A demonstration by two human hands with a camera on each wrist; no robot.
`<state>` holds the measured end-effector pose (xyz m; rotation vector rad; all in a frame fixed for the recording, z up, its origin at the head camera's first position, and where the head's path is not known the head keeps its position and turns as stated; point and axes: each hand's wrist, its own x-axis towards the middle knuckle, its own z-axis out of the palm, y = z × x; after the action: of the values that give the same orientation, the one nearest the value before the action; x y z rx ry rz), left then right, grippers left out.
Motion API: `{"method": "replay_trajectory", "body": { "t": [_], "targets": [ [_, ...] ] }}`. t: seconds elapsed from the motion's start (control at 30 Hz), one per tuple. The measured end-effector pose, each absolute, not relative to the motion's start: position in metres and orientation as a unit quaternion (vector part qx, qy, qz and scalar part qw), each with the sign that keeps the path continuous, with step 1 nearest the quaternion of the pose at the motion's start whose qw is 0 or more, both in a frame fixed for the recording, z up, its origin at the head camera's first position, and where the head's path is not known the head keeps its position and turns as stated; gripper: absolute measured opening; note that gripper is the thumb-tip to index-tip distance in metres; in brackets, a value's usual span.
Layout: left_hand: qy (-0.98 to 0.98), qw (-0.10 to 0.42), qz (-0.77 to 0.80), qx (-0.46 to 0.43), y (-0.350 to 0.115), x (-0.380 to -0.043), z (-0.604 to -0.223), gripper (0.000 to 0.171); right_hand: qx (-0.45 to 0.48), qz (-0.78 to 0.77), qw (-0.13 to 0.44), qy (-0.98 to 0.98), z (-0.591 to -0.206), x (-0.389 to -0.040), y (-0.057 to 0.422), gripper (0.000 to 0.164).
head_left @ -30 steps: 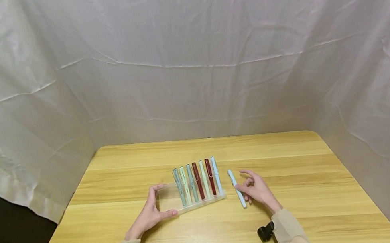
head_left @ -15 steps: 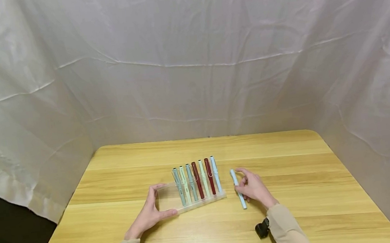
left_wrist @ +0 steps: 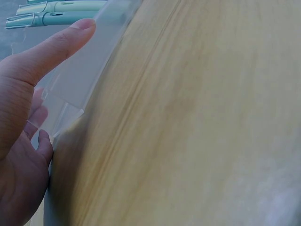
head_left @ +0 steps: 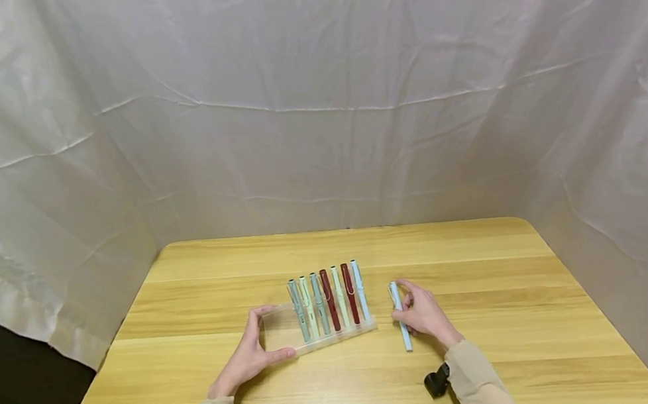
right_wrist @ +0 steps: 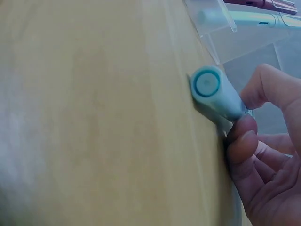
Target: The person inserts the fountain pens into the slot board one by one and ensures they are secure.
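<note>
My left hand (head_left: 248, 358) grips the left end of a clear pen rack (head_left: 335, 341), thumb along its front edge and fingers around the far side. Several capped pens lean side by side in the rack: teal, pale green, dark red (head_left: 350, 295) and, at the right end, light blue (head_left: 360, 290). Just right of the rack, my right hand (head_left: 425, 314) pinches another light blue pen (head_left: 406, 338) between thumb and fingers. In the right wrist view, one round end of that pen (right_wrist: 207, 84) faces the camera, low over the tabletop. Its far part is hidden by the fingers.
The wooden table (head_left: 346, 399) runs beneath everything, its back edge close to a hanging pale curtain (head_left: 316, 129). A dark area (head_left: 9, 384) lies off the table at the left. Each wrist carries a small black camera (head_left: 437, 381).
The light blue pen in my right hand has shifted slightly right and turned more upright in the head view, my fingers closing around its upper part. My left hand and the rack hold still.
</note>
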<state>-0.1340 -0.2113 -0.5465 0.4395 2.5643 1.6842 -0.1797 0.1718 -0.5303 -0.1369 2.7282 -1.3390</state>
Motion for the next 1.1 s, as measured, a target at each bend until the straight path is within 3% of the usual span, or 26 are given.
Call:
{"method": "replay_trajectory", "body": {
  "t": [0.87,1.1],
  "targets": [
    [0.830,0.027,0.541,0.136,-0.211,-0.134,-0.547,0.100,-0.069,-0.566,0.094,0.816,-0.540,-0.179,0.189,0.073],
    [0.830,0.028,0.540,0.135,-0.211,-0.134,-0.547,0.099,-0.087,-0.602,0.119,0.784,-0.538,-0.178,0.193,0.080]
  ]
}}
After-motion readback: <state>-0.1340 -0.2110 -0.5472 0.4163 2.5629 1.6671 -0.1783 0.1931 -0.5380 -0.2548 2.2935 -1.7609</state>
